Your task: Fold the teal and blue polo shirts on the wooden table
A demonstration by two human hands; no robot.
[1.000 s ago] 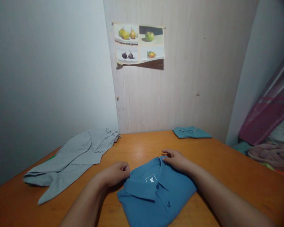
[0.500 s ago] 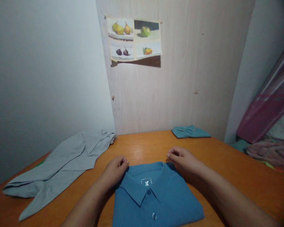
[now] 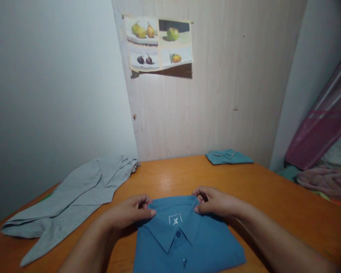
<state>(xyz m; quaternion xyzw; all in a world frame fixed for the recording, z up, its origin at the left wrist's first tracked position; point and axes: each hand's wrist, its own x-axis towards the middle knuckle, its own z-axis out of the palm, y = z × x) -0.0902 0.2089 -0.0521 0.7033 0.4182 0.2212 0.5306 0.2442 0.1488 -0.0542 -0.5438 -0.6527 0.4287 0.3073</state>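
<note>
A blue collared shirt [image 3: 210,242], folded, lies in front of me with its collar at the far end and a white logo inside the neck. My left hand [image 3: 139,210] pinches the left side of the collar between thumb and fingers. On the opposite side, my right hand [image 3: 208,201] grips the right edge of the collar, thumb on top. The shirt's lower part runs out of the bottom of the view.
Grey garments [image 3: 82,189] lie loosely along the left of the orange-brown table [image 3: 170,178]. A folded teal shirt [image 3: 229,157] sits at the back right. Fruit pictures [image 3: 159,45] hang on the wall; a pinkish blanket [image 3: 326,182] is beyond the right edge.
My right hand has come left and nearer, from the shirt's shoulder onto the collar edge. My left hand has shifted slightly nearer, its thumb now over the collar.
</note>
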